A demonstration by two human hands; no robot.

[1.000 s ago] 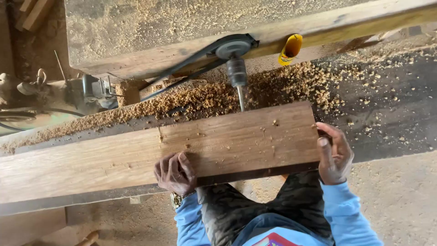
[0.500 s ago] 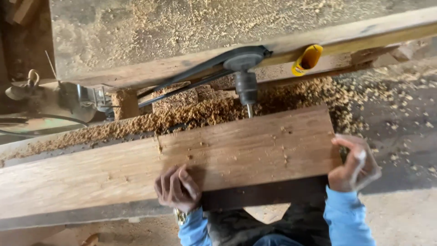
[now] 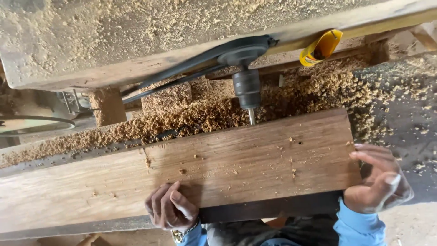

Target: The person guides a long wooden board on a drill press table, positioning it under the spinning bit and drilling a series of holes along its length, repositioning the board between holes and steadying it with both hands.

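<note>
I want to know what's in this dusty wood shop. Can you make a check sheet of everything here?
Surface: long wooden bench, strewn with sawdust.
Job's things: thick brown wooden plank lying flat; its far edge meets the thin metal bit of the dark horizontal drill chuck.
Clutter: heaped tan wood shavings behind the plank; a yellow plastic cone under the beam.
Hands: left hand presses the plank's near edge; right hand, fingers spread, is at the plank's right end.
Cables: black drive belt runs to the chuck's pulley.
Surroundings: dusty wooden beam above; dusty ground at right.
</note>
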